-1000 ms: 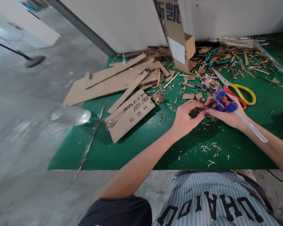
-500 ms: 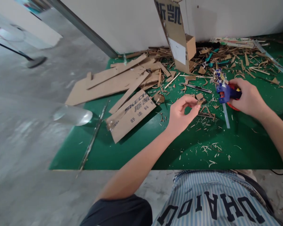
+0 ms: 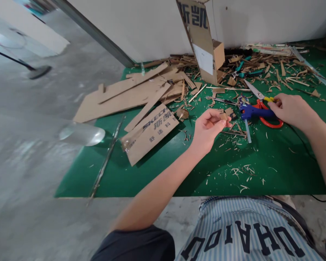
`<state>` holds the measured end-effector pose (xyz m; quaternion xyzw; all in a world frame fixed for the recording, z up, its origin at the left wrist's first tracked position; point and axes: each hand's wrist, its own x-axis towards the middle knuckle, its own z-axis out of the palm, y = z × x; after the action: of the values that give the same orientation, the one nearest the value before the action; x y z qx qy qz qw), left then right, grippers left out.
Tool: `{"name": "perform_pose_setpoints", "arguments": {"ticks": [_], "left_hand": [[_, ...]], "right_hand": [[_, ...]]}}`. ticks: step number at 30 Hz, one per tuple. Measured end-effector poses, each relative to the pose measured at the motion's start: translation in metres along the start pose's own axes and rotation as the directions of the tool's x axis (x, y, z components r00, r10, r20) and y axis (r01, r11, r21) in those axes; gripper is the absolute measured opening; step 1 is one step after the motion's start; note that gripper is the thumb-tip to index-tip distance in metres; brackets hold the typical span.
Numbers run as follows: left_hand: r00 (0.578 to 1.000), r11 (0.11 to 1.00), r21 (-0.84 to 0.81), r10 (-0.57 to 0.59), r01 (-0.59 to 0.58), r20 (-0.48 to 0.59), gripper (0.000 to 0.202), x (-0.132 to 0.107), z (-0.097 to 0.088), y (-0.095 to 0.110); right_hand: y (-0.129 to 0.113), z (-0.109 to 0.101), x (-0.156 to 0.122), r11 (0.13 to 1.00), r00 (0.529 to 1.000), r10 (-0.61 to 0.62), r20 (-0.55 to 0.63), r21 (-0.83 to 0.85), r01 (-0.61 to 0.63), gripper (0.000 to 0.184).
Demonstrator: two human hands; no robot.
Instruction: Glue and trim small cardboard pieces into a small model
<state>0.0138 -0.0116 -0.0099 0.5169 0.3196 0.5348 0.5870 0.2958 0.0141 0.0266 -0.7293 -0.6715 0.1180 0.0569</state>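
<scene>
My left hand hovers over the green mat with its fingers curled in a pinch on a small cardboard piece. My right hand rests further right, its fingers closed at the handle end of a blue glue gun that lies on the mat, nozzle pointing left. A clear glue stick pokes out below the gun. Red and yellow scissors lie under and behind the gun.
Cardboard sheets and strips are piled at the mat's back left, with a printed piece nearer. A tall cardboard box leans at the wall. Scraps and slivers litter the mat; a metal ruler lies at its left edge.
My right hand carried the glue gun away from my left hand, up and to the right, then laid it down on the mat. My left hand kept the small piece pinched.
</scene>
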Motion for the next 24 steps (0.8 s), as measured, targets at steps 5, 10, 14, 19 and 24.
{"name": "perform_pose_setpoints", "arguments": {"ticks": [5,10,14,19,24], "left_hand": [[0.999,0.999,-0.040,-0.012,0.010,-0.042,0.016,0.003,0.000,0.005],[0.989,0.991,-0.118,-0.084,0.069,-0.124,0.011,0.010,-0.005,0.010],[0.967,0.979,-0.136,-0.173,0.149,-0.187,0.010,0.013,-0.009,0.008],[0.964,0.986,-0.101,-0.155,0.135,-0.215,0.017,0.012,-0.008,0.004],[0.981,0.996,-0.056,-0.082,0.073,-0.177,0.017,0.009,-0.003,0.005]], "right_hand": [[0.008,-0.004,0.011,0.997,0.998,-0.038,0.054,0.066,0.035,0.049],[0.003,0.000,0.010,0.998,0.998,-0.033,0.046,-0.054,0.035,0.080],[-0.001,0.003,0.007,0.990,0.998,-0.029,0.060,-0.138,0.037,0.063],[-0.015,-0.002,-0.003,0.978,0.994,-0.003,0.106,-0.206,0.025,0.052],[-0.023,-0.011,-0.013,0.948,0.999,0.030,-0.032,-0.315,-0.039,0.057]]}}
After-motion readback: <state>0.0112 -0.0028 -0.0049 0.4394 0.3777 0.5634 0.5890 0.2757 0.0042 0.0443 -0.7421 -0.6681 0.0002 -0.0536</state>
